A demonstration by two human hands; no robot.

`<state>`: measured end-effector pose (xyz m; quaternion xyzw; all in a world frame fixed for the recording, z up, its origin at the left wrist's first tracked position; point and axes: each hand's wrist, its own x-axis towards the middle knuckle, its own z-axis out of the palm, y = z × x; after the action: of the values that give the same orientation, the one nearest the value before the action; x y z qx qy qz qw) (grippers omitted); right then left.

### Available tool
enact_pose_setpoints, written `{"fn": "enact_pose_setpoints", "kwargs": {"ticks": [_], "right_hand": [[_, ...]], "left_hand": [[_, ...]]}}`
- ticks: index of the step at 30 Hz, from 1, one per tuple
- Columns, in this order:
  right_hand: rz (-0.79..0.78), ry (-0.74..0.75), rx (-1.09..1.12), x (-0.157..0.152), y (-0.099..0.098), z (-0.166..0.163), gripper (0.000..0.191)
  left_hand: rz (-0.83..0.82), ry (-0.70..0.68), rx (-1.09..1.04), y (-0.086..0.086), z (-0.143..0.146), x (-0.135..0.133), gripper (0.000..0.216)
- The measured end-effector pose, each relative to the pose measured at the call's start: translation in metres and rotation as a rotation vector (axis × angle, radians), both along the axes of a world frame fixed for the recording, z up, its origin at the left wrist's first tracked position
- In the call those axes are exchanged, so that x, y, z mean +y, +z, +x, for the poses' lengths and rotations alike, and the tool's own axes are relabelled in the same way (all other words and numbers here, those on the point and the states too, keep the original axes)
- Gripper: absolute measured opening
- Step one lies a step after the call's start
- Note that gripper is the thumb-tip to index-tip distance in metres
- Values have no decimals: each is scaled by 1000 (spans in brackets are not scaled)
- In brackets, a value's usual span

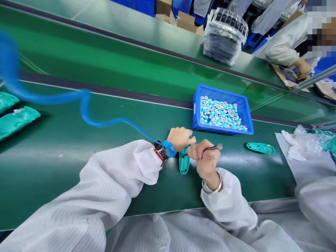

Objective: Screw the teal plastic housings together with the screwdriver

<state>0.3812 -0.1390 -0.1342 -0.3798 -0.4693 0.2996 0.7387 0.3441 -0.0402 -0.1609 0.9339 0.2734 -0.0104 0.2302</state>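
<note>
My left hand (pixel 180 139) is closed on a teal plastic shell (pixel 184 163) that lies on the green bench, its hollow inner side up. The far part of the shell is hidden by my fingers. Close by on the right, my right hand (pixel 207 159) grips a slim grey tool (pixel 215 147) with a rounded end. The working tip of this tool is hidden, so its kind is unclear. A blue wrist strap (pixel 169 148) with a coiled blue cord (pixel 105 124) sits round my left wrist.
Beyond my hands stands a blue bin (pixel 249 115) of small teal-and-white parts. Another teal shell (pixel 260 148) lies to the right, near white sheeting (pixel 286 154) and plastic bags. Larger teal shells (pixel 19 120) lie far left. A co-worker's hand (pixel 303 68) shows across the line.
</note>
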Motion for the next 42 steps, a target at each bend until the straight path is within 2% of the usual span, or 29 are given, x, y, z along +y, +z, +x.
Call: {"fn": "enact_pose_setpoints", "kwargs": {"ticks": [5, 13, 16, 19, 24, 33, 38, 42], "right_hand": [[-7, -23, 14, 0, 1, -1, 40], [-53, -128, 86, -11, 25, 18, 48], [-47, -92, 59, -17, 30, 23, 47], [-50, -50, 72, -17, 28, 20, 46], [-55, -95, 57, -16, 22, 16, 45], [-82, -134, 26, -12, 24, 16, 46], [-79, -118, 56, -13, 23, 12, 48], [-30, -113, -17, -12, 15, 3, 49]], "left_hand": [[21, -23, 16, -1, 2, -1, 41], [61, -10, -8, -4, 1, 0, 45], [64, 1, -5, -4, 2, 0, 45], [56, 6, -7, -3, 2, -1, 45], [47, 15, 9, -1, 1, -2, 44], [39, 8, 13, 2, 1, -3, 44], [13, 57, -19, -1, 0, -4, 44], [-3, 80, -18, -3, 1, -4, 43]]}}
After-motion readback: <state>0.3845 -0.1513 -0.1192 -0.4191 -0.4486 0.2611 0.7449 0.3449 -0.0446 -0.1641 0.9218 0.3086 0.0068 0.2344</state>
